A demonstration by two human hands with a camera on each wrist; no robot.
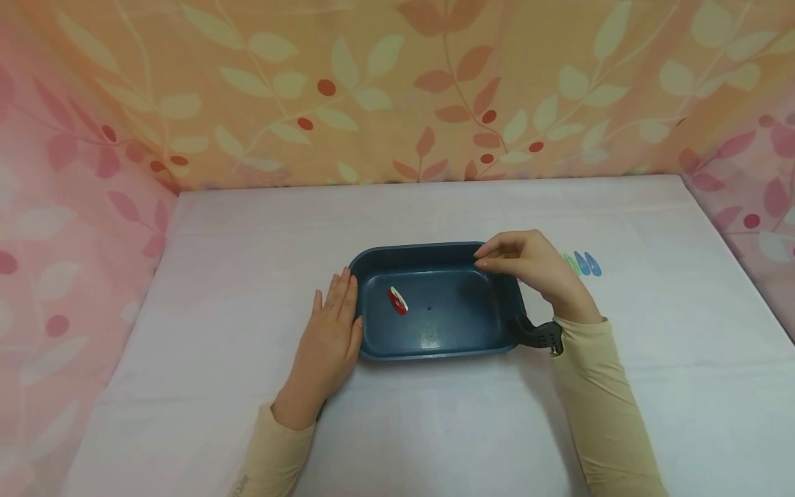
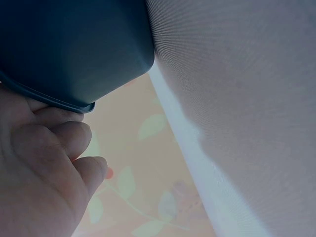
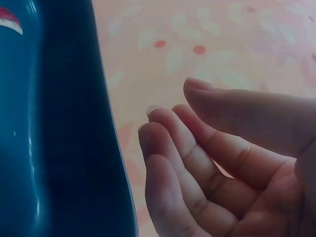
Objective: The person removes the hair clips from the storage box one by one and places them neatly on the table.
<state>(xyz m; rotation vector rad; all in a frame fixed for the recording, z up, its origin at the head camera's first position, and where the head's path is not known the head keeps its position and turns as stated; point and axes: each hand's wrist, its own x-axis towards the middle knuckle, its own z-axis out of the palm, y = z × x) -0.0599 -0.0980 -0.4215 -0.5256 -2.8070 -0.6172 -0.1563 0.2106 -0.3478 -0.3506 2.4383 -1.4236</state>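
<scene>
A dark blue rectangular tray (image 1: pixel 435 355) stands on the white table. Inside it, left of the middle, lie red and white hair clips (image 1: pixel 397 301) close together; part of them shows in the right wrist view too. My left hand (image 1: pixel 329 342) rests along the tray's left side, its fingers straight against the rim. Over the tray's far right corner hovers my right hand (image 1: pixel 528 266), fingers loosely bent. In the right wrist view its thumb stands apart from the fingertips and nothing is held between them.
Right of the tray, beyond my right hand, lies a row of hair clips: blue ones (image 1: pixel 587 264) and green ones (image 1: pixel 571 263) partly hidden by the hand. A dark strap (image 1: pixel 537 334) circles my right wrist. Floral cloth (image 1: pixel 397 90) hangs behind the table and at both sides.
</scene>
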